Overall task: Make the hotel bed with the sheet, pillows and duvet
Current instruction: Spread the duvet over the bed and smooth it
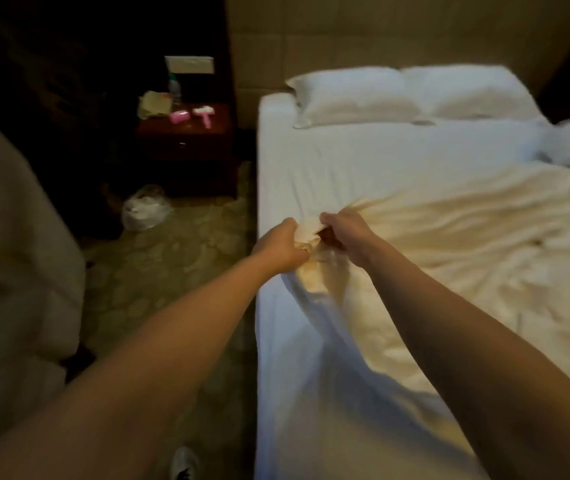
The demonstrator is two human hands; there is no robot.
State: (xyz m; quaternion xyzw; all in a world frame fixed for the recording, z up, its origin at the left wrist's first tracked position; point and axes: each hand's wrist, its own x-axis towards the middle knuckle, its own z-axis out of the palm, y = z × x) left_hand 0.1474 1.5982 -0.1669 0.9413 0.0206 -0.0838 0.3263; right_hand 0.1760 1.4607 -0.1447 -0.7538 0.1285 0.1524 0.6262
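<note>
Dim hotel room, bed (328, 168) sheeted, two pillows (352, 97) far end.
Both fists, left hand (281, 245) and right hand (344, 233), clench the duvet (449, 244) corner bunched between them, near left edge.

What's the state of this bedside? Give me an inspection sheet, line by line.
Surface: white sheet lies smooth over the mattress.
Job's things: two pillows side by side at the bed's head; duvet rumpled, not yet spread.
Clutter: nightstand holds pink items and a bottle; plastic bag on the carpet.
Grippers: left hand and right hand both grip the duvet's near corner.
Cables: nothing seen.
Surroundings: pale armchair on the left; padded headboard behind.
</note>
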